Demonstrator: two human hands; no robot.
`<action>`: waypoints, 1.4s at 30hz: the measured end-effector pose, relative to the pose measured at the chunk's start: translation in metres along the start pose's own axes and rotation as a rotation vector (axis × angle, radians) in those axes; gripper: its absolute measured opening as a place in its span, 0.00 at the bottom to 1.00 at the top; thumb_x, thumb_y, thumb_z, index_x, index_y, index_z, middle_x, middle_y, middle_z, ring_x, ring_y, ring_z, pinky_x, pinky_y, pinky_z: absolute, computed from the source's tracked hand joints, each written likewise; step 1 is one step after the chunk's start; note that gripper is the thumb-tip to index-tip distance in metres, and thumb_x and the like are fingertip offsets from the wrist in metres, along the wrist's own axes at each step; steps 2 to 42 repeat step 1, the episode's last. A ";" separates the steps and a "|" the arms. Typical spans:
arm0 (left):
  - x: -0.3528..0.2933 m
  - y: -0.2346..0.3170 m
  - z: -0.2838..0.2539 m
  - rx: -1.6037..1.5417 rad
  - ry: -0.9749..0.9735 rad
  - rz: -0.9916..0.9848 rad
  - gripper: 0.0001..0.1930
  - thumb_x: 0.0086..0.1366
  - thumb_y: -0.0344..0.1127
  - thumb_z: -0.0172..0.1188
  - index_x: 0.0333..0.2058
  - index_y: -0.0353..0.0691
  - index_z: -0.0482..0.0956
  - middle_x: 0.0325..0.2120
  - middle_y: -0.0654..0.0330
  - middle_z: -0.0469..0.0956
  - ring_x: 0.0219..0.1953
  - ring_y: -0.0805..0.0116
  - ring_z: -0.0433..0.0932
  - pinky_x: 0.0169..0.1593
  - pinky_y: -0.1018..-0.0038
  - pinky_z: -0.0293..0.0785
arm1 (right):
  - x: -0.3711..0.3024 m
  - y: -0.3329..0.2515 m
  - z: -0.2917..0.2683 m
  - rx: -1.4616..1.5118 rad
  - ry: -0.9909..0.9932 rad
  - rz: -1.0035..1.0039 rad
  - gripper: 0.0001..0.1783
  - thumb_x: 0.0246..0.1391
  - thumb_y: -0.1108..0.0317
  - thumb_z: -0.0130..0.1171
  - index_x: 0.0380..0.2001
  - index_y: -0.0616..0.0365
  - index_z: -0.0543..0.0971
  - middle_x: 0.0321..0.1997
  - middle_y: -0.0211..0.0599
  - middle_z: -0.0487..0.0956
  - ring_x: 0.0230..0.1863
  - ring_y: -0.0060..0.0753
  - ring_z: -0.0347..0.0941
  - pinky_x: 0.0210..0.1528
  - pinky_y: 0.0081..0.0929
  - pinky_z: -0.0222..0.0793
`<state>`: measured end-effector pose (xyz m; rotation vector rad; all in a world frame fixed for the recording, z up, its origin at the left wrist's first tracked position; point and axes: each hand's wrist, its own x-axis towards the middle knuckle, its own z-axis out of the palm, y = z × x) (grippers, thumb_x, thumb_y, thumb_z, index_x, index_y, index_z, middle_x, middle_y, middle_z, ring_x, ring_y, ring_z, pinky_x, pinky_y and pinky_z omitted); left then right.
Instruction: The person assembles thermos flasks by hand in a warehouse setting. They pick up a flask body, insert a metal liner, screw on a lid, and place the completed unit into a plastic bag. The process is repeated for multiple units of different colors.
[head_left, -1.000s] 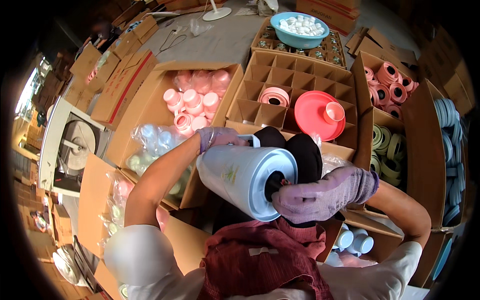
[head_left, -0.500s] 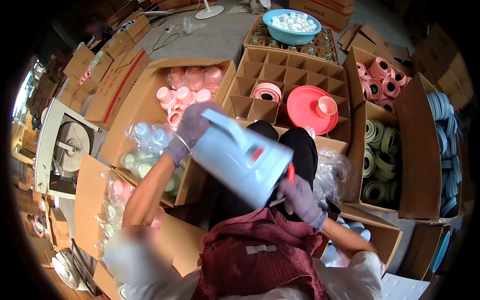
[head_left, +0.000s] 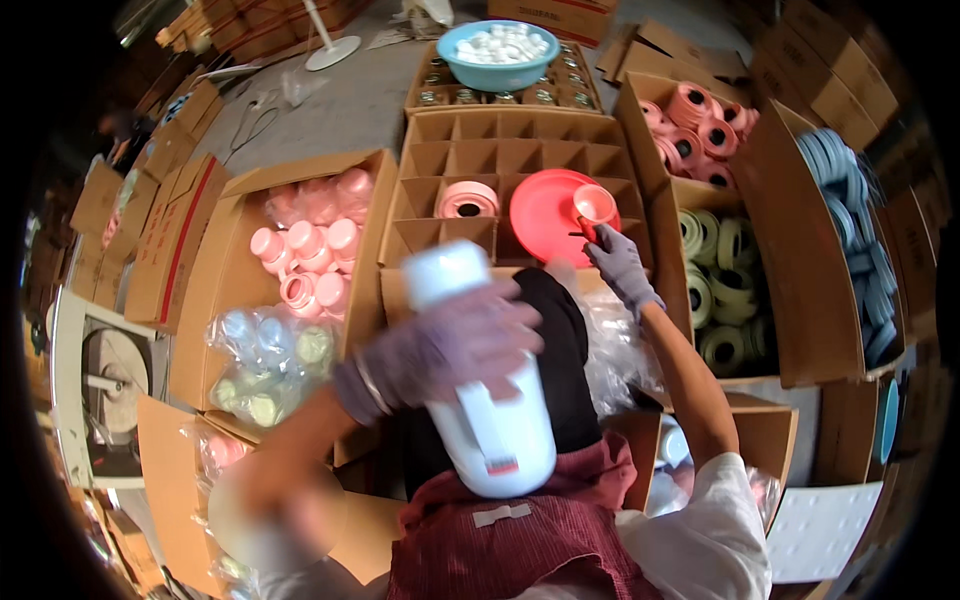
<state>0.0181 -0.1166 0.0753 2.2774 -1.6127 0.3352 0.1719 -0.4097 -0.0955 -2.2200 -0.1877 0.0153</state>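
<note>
My left hand (head_left: 450,345), in a purple glove, grips a white flask (head_left: 492,430) around its upper body. The flask stands roughly upright over my lap, neck pointing away from me. My right hand (head_left: 620,262), also gloved, is stretched forward to the divided cardboard box (head_left: 440,160). Its fingertips reach the edge of a red round tray (head_left: 545,215), just below a small pink cup (head_left: 595,205) that sits on the tray. A pink ring-shaped part (head_left: 467,200) lies in the compartment left of the tray.
Left box holds pink flasks in plastic (head_left: 310,250); a bag of clear and green pieces (head_left: 265,360) lies below it. A blue bowl of white caps (head_left: 497,50) stands at the back. Right boxes hold pink rolls (head_left: 700,120), cream rolls (head_left: 720,290) and blue rings (head_left: 850,200).
The flask went from lying sideways between both hands to upright in my left hand alone. My right hand let go of it and reached forward to the red tray.
</note>
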 end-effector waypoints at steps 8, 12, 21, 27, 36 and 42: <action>-0.005 -0.004 -0.006 0.024 -0.010 -0.022 0.10 0.54 0.35 0.64 0.36 0.45 0.77 0.44 0.62 0.78 0.52 0.59 0.74 0.66 0.58 0.63 | 0.021 0.018 0.015 -0.221 0.016 -0.066 0.19 0.49 0.59 0.62 0.41 0.60 0.76 0.37 0.57 0.77 0.43 0.48 0.77 0.45 0.41 0.70; -0.005 -0.004 -0.006 0.024 -0.010 -0.022 0.10 0.54 0.35 0.64 0.36 0.45 0.77 0.44 0.62 0.78 0.52 0.59 0.74 0.66 0.58 0.63 | 0.021 0.018 0.015 -0.221 0.016 -0.066 0.19 0.49 0.59 0.62 0.41 0.60 0.76 0.37 0.57 0.77 0.43 0.48 0.77 0.45 0.41 0.70; -0.005 -0.004 -0.006 0.024 -0.010 -0.022 0.10 0.54 0.35 0.64 0.36 0.45 0.77 0.44 0.62 0.78 0.52 0.59 0.74 0.66 0.58 0.63 | 0.021 0.018 0.015 -0.221 0.016 -0.066 0.19 0.49 0.59 0.62 0.41 0.60 0.76 0.37 0.57 0.77 0.43 0.48 0.77 0.45 0.41 0.70; -0.005 -0.004 -0.006 0.024 -0.010 -0.022 0.10 0.54 0.35 0.64 0.36 0.45 0.77 0.44 0.62 0.78 0.52 0.59 0.74 0.66 0.58 0.63 | 0.021 0.018 0.015 -0.221 0.016 -0.066 0.19 0.49 0.59 0.62 0.41 0.60 0.76 0.37 0.57 0.77 0.43 0.48 0.77 0.45 0.41 0.70; -0.005 -0.004 -0.006 0.024 -0.010 -0.022 0.10 0.54 0.35 0.64 0.36 0.45 0.77 0.44 0.62 0.78 0.52 0.59 0.74 0.66 0.58 0.63 | 0.021 0.018 0.015 -0.221 0.016 -0.066 0.19 0.49 0.59 0.62 0.41 0.60 0.76 0.37 0.57 0.77 0.43 0.48 0.77 0.45 0.41 0.70; -0.005 -0.004 -0.006 0.024 -0.010 -0.022 0.10 0.54 0.35 0.64 0.36 0.45 0.77 0.44 0.62 0.78 0.52 0.59 0.74 0.66 0.58 0.63 | 0.021 0.018 0.015 -0.221 0.016 -0.066 0.19 0.49 0.59 0.62 0.41 0.60 0.76 0.37 0.57 0.77 0.43 0.48 0.77 0.45 0.41 0.70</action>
